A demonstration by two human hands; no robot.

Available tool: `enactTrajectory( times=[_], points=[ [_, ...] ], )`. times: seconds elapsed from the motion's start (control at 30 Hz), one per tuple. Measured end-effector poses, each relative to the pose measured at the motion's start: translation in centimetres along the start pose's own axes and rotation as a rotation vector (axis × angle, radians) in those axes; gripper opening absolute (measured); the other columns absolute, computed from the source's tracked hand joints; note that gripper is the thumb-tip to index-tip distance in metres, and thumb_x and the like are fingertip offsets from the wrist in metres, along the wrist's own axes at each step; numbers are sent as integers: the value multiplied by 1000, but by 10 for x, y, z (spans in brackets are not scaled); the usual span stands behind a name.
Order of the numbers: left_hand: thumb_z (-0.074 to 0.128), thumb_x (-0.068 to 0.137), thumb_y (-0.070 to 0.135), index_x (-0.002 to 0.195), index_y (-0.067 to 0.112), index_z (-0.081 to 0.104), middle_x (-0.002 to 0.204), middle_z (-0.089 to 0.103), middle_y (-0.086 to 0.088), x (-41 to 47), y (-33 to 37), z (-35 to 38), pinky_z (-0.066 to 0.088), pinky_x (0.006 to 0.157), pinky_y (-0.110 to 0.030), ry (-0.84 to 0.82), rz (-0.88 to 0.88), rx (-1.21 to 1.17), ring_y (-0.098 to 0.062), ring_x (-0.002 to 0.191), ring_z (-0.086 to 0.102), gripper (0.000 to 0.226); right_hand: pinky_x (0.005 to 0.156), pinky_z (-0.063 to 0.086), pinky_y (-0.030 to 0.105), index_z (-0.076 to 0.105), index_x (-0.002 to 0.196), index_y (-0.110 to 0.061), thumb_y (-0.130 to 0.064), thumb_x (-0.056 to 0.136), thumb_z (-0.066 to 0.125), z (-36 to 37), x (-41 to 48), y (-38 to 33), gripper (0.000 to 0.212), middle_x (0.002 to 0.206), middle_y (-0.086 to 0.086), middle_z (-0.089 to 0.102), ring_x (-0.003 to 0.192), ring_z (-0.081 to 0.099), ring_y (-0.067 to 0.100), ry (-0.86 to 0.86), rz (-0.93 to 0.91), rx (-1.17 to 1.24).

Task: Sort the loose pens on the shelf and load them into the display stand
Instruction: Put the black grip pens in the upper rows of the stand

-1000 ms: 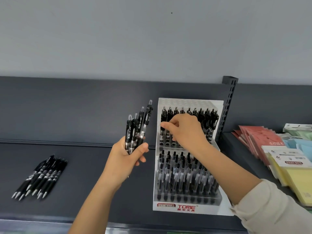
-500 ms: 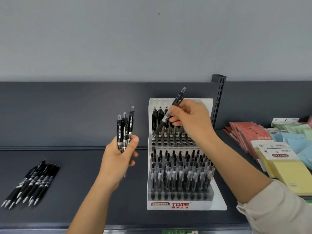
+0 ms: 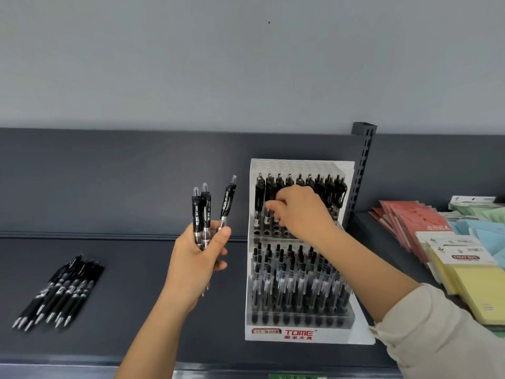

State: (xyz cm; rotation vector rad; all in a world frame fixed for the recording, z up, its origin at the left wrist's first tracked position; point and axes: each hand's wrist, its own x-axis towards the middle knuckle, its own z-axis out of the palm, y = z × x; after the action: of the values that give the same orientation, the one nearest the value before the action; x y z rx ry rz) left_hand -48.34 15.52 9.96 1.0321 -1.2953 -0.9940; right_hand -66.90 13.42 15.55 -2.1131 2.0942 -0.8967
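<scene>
1. While a pale wall fills the upper half of the view, the dark grey shelf (image 3: 123, 310) runs across the lower half, its back panel rising behind everything.
2. Near the middle of it stands the white display stand (image 3: 299, 335), stepped in tiers: the lower tiers are packed with upright pens, and the top tier has a full back row with open holes in front.
3. Right of the stand, stacks of sticky notes (image 3: 481, 285) and coloured paper pads (image 3: 404, 220) lie on the shelf.
4. At the stand's top tier, the right hand (image 3: 297, 212) reaches in, its fingers (image 3: 273, 207) bunched and pinched at a pen (image 3: 269, 218) standing in the holes there; the contact itself is partly hidden.
5. Just left of the stand, the left hand (image 3: 196, 258) is raised above the shelf, its fingers curled tight around three black pens (image 3: 205, 212) held upright, clickers up.
6. Far left, well apart from the stand, a bundle of loose pens (image 3: 60, 294) lies flat on the shelf, tips toward the front edge.
</scene>
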Motion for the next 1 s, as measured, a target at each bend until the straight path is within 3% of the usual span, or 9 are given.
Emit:
enactTrajectory(
  times=[0.2,0.3,0.47,0.57,0.73,0.83,0.9,1.0],
  points=[
    [63,87,23,91,17,60,72,58,-4,-2,0,2,48,49,-17,-8,1,-13,-2,56,56,8,72,56,40,64,79,-2,-38,93,53,4,1,-2,39,76,8,69,67,67,25,-30,37,-21],
    [63,87,24,90,18,60,73,59,-3,-2,0,4,49,49,-17,-15,-1,-8,0,56,56,8,72,55,34,66,84,-7,-47,91,53,-1,-6,-2,42,76,6,69,68,66,20,-17,42,-21],
    [65,86,22,91,17,60,71,61,3,-4,4,12,50,50,-19,-61,18,5,-1,58,57,8,68,49,22,66,93,-22,-48,87,56,-11,-25,-16,29,79,-10,63,66,58,3,36,-48,281],
    [67,84,19,88,18,60,64,63,10,-6,6,19,50,50,-18,-107,66,42,0,57,58,8,57,47,13,65,85,-23,-48,84,61,-11,-35,-22,26,74,-9,64,58,58,0,7,-66,427],
    [66,85,21,85,21,61,71,63,4,-6,7,25,52,53,-18,-130,98,65,-5,66,61,5,56,55,18,60,80,-11,-31,88,62,-14,-40,-22,22,73,1,66,56,63,3,-19,-10,597],
    [62,88,22,85,14,61,76,63,-4,-2,5,19,55,56,-21,-63,73,59,-4,70,64,8,64,57,19,58,86,-19,-21,92,56,-29,-34,-17,7,81,1,66,64,65,3,-3,47,720],
    [61,89,23,85,13,59,70,60,-3,1,5,12,51,50,-17,13,54,60,-2,57,61,11,69,58,22,60,90,-20,-19,93,55,-40,-27,-9,6,87,1,68,73,67,7,97,70,738],
    [59,90,30,87,14,57,61,53,-3,2,4,4,37,36,-15,85,27,139,-3,38,46,17,76,58,33,61,96,-14,-20,95,53,-49,-18,2,10,87,2,68,80,68,13,225,56,554]
  ],
)
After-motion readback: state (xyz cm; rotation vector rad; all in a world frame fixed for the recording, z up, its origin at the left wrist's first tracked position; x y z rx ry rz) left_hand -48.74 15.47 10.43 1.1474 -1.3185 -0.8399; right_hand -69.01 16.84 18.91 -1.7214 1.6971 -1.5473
